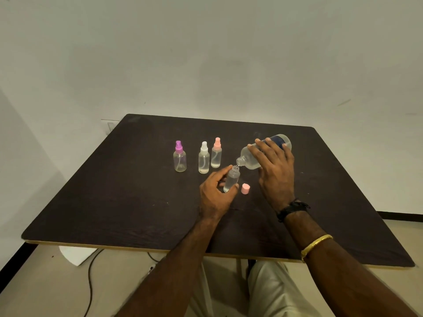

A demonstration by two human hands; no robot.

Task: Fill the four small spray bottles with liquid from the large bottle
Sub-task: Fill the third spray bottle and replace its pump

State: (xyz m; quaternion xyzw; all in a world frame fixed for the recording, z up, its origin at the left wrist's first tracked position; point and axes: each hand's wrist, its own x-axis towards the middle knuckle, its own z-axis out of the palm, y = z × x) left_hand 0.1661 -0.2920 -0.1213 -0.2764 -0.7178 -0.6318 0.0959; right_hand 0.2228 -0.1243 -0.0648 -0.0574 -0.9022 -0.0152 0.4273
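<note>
My right hand (pixel 274 170) grips the large clear bottle (pixel 250 157), tipped on its side with its open neck pointing down-left. Its mouth sits just above the open neck of a small uncapped bottle (pixel 231 179), which my left hand (pixel 215 195) holds slightly tilted. That small bottle looks largely full of clear liquid. Three capped small spray bottles stand behind: one with a purple top (pixel 179 156), one with a white top (pixel 203 157), one with a pink top (pixel 216 153). A loose pink cap (pixel 245 188) lies on the table between my hands.
Everything rests on a dark brown table (pixel 137 202) set against a pale wall. A cable (pixel 91 277) and a white sheet (pixel 75 255) lie on the floor under the table's near left edge. My legs show below the near edge.
</note>
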